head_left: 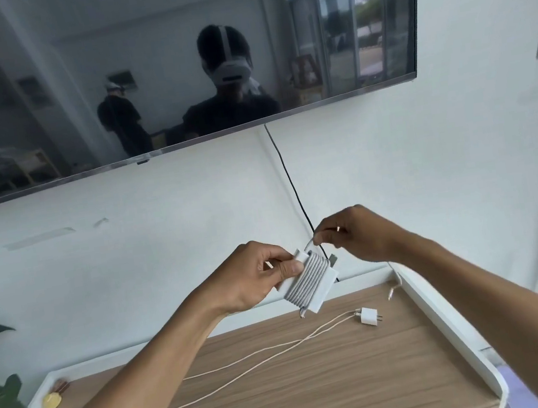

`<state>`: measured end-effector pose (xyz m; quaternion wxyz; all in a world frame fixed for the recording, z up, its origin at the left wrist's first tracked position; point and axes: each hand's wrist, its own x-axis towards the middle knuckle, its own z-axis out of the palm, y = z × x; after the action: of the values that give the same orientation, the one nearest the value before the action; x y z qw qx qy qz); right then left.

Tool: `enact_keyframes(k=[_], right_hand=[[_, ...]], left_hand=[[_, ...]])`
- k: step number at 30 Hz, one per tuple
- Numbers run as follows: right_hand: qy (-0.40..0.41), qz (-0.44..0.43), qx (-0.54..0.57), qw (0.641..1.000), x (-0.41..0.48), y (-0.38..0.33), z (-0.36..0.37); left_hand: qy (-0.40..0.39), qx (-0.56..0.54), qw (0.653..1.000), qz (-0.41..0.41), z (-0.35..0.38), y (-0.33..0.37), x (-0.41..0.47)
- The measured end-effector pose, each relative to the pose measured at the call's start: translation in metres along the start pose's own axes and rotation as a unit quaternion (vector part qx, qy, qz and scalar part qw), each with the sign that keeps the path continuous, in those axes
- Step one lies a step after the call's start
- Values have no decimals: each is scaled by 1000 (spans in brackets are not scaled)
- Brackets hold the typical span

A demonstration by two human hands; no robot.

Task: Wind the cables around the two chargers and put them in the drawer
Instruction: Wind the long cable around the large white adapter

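Holding the big white charger (309, 281) up in the air over the tabletop (321, 386), our left hand (253, 275) is curled around its left end, thumb pressed on the front and fingers wrapped behind. Its grey cable (305, 276) sits in tidy side-by-side loops around the body, pretty much covering the middle. Our right hand (355, 236) is up just beside it, thumb and forefinger pinched on the loose tail of that cable where it comes off the top of the brick, other fingers folded in.

Down on the wood, the small white charger (369, 317) lies flat near the right edge, prongs pointing right. Its thin cable (248, 362) is plugged in and trails off unwound to the left across the surface. There's another short white cord end (395, 286) by the raised white rim (450, 323) at the back right; we can't really tell what it belongs to.

No drawer shows from this angle, so both chargers are out in the open. A yellow round thing (51, 401) sits in the far left corner.
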<state>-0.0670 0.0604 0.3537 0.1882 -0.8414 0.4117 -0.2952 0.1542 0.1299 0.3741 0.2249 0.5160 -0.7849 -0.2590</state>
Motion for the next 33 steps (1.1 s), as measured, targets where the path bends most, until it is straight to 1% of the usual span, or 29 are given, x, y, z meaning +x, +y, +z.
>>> enact_keyframes(k=[3, 5, 7, 12, 15, 19, 22, 27, 31, 33], right_hand=[[-15, 3, -15, 1000, 0, -9, -12], [-16, -6, -35, 999, 0, -18, -16], [-15, -22, -66, 997, 0, -27, -16], [14, -23, -119, 993, -6, -42, -14], [36, -27, -161, 986, -12, -50, -10], [63, -22, -213, 975, -23, -64, 0], [92, -26, -235, 967, -32, -74, 15], [145, -1, -185, 972, -40, -69, 40], [184, 0, -196, 963, -51, -67, 70], [200, 10, -184, 962, -54, -67, 82]], left_hand=[[5, 43, 999, -13, 2, -4, 0], [13, 73, 997, -23, 3, -7, 1], [26, 81, 996, -33, 2, -9, 1], [65, 45, 996, -35, 1, -9, 2], [88, 17, 995, -51, 0, -11, 5], [132, -48, 986, -86, -2, -10, 11], [137, -108, 977, -124, -2, -7, 16], [147, -209, 950, -180, -1, -8, 20], [159, -294, 919, -206, -3, -6, 23], [160, -327, 907, -213, -3, -4, 23]])
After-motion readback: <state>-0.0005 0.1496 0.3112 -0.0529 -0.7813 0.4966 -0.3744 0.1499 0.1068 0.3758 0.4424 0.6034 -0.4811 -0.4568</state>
